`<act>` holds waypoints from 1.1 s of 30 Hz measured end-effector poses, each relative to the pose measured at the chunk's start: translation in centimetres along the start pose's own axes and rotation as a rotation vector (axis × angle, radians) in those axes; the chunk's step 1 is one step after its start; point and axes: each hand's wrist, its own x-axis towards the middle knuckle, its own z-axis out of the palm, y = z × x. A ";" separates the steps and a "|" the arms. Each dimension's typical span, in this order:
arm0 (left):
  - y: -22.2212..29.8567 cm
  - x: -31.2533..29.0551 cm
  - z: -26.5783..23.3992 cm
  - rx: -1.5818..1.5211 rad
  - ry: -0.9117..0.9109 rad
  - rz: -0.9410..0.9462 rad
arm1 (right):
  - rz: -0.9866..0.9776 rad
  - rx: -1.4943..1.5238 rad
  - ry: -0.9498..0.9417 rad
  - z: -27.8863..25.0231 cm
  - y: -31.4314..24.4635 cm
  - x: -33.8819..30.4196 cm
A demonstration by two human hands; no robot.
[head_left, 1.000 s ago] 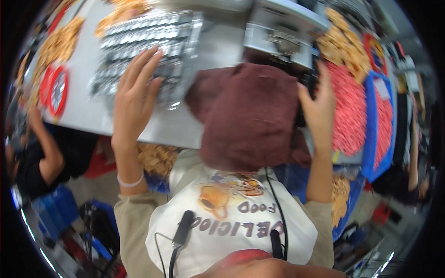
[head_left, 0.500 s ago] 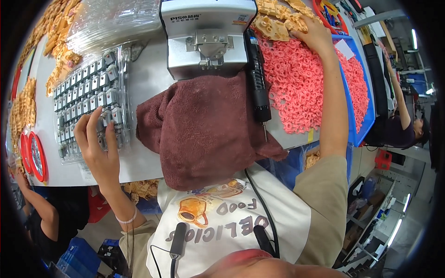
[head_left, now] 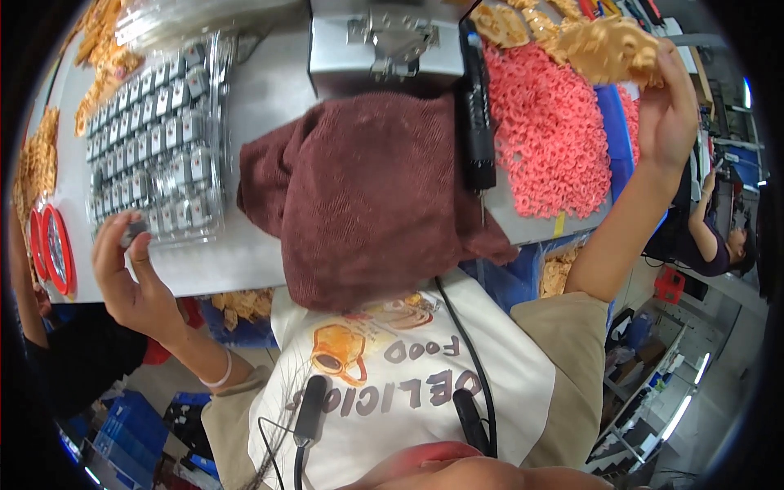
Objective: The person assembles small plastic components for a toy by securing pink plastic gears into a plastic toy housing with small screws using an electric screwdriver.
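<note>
My left hand is closed in a pinch on a small dark grey block, by the near left corner of a clear plastic tray. Rows of small grey-and-white blocks fill that tray. On the right, my right hand grips a tan moulded plastic part, raised above the far end of a blue bin. Beneath and left of it spreads a heap of pink plastic rings. A brown towel lies between my two arms.
A silver machine stands behind the towel, with a black electric screwdriver at its right. More tan parts lie at the back. Two red-rimmed round objects sit at the left edge. Other people are at both sides.
My left hand has moved off the tray toward the near left, pinching a small block. My right hand has come up and right from the tan parts, carrying one. The view has shifted somewhat.
</note>
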 end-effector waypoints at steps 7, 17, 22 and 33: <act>5.0 -0.9 5.0 -0.624 -0.067 -0.078 | 0.425 0.189 -0.640 15.7 3.1 -8.7; 8.8 0.7 11.0 -0.730 -0.445 -0.054 | -0.308 -0.544 -0.344 14.0 2.7 -10.4; 10.6 1.4 13.9 -0.360 -0.411 0.265 | -0.307 -0.413 -0.215 11.7 3.5 -11.5; 10.2 1.2 14.6 -0.044 -0.337 0.470 | -0.136 -0.349 -0.063 5.0 5.0 -12.1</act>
